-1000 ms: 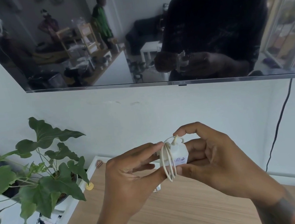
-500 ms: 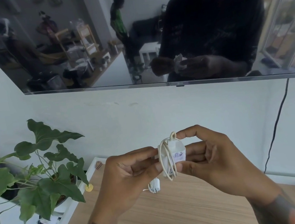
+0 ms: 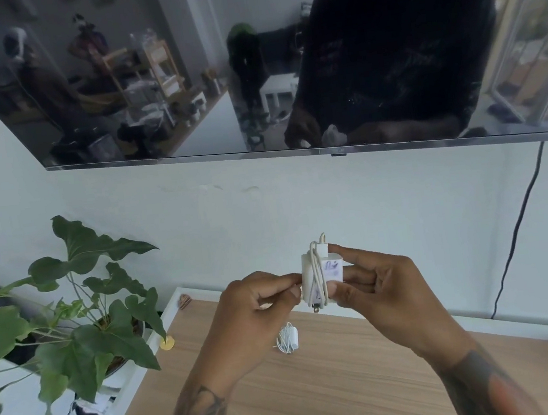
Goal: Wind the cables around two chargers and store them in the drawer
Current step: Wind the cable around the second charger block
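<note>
Above the wooden bench (image 3: pixel 373 384): white charger (image 3: pixel 321 279) pinched upright by right hand (image 3: pixel 375 284) to steady the coils, left hand (image 3: pixel 260 303) fingers nipping the cable end for tucking; second wound charger (image 3: pixel 288 338) parked below, awaiting the drawer.

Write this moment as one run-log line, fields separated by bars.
step: winding cable | right hand: holds charger | left hand: pinches its cable end | second charger: wound, on wooden top | drawer: not visible

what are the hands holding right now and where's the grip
A white cable-wrapped charger block: right hand pinches its right side, left hand its left edge.
</note>
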